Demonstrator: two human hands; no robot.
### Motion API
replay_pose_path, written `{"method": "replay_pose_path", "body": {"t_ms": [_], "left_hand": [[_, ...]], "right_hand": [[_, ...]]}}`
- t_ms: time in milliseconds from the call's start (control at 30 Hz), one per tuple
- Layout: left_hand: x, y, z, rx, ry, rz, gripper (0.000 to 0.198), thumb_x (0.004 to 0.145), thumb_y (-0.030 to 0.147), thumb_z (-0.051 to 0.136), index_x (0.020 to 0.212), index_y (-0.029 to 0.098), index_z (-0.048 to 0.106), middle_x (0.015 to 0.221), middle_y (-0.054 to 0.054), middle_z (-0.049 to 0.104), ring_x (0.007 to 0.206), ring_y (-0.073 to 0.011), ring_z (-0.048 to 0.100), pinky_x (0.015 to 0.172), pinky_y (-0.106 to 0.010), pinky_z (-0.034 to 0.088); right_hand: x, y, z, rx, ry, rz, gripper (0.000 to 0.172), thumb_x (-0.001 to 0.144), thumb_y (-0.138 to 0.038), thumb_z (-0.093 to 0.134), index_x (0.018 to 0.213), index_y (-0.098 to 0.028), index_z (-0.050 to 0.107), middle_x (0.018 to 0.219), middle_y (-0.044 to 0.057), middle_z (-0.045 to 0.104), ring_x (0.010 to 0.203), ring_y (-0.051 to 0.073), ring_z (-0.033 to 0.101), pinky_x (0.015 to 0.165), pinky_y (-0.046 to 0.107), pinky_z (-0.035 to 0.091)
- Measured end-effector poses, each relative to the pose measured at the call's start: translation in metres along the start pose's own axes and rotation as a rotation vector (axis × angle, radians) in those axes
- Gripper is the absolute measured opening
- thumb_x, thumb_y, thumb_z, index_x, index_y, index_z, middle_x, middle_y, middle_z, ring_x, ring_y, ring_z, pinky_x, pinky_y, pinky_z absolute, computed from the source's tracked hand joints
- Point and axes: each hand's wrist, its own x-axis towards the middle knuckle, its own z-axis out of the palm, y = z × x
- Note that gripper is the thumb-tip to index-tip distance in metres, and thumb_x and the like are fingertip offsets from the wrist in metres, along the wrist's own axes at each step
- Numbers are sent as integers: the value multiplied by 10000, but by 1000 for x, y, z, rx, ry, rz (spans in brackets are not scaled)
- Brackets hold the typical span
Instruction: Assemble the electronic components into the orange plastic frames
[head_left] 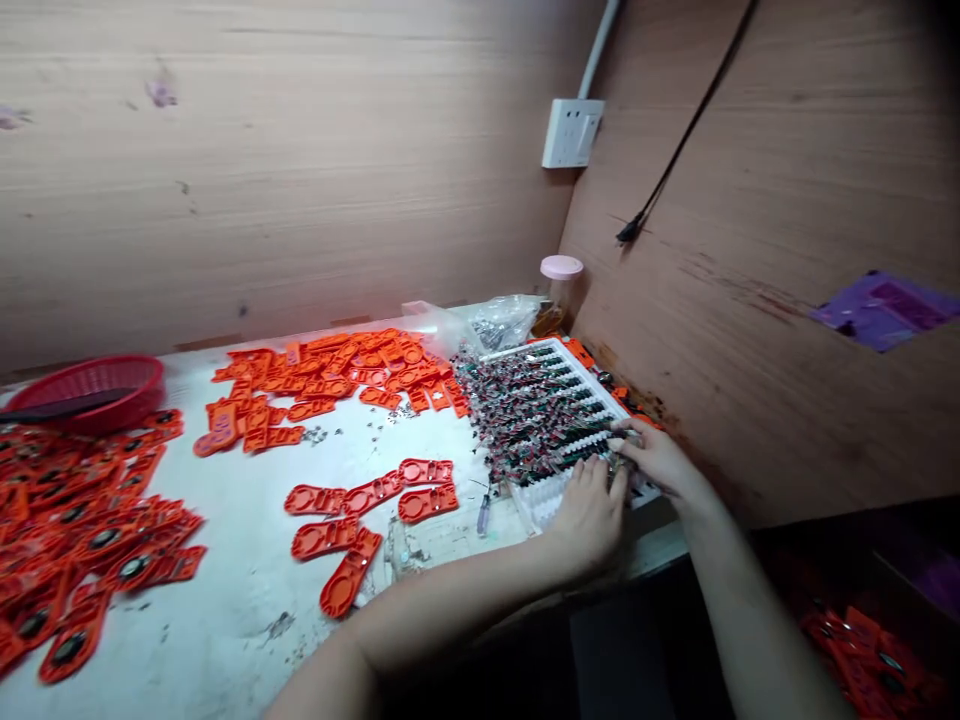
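Observation:
A white ridged tray (592, 380) sits at the right end of the table, with rows of small wired electronic parts (517, 415) heaped across it. My left hand (589, 515) lies over the tray's near edge, its fingers stretched forward onto the parts. Just to the right, my right hand (656, 460) reaches the tray's right near corner. Its thumb and fingers are bent together there, and whatever is between them is too small to make out. Left of the tray, several orange plastic shells (349, 570) lie face up beside a small screwdriver (484, 512).
More orange shells (337, 365) are piled at the back. Shells with black round parts (105, 540) and a red basket (124, 385) stand left. A plastic bag (506, 320) and a pink-lidded jar (561, 268) sit behind the tray, near the side wall (735, 330).

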Motion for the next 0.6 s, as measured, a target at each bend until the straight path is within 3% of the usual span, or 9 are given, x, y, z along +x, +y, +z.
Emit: {"method": "replay_pose_path", "body": {"t_ms": [100,267,400,500,600], "left_hand": [[-1,-1,0,-16,0,-11,441,915,130,316,1348,65,369,1301,-228,469,1285,-290,403,1082,-467,334],[0,-4,1,-157,25,-32,399,887,95,333,1273,108,437,1285,-195,485,1306,-281,375,1084,-492,320],[-6,-1,-18,-298,137,-75,451,864,104,387,1313,149,371,1312,-171,453,1251,-242,430,1046,-434,383],[-26,2,-51,-824,259,-177,528,895,255,457,1382,178,267,1332,-155,436,1144,-219,518,960,-386,453],[-63,-5,-86,-1401,149,-231,556,891,367,506,1375,181,304,1234,-140,528,949,-197,612,797,-348,509]], "right_hand": [[-1,-5,1,202,-22,90,376,570,-494,699,748,-169,633,665,25,637,599,172,577,541,272,449],[-3,-24,-16,335,74,139,443,600,-617,651,636,-183,571,531,1,569,462,140,512,448,259,421],[-21,-53,-29,382,111,100,450,668,-642,614,652,-195,566,519,-3,551,452,143,513,422,251,419],[-53,-82,-19,453,-3,35,416,736,-615,595,660,-207,571,598,11,577,514,151,533,468,262,455],[-90,-108,4,442,-305,-29,393,839,-575,523,708,-213,599,674,26,575,597,164,553,526,273,476]]}}
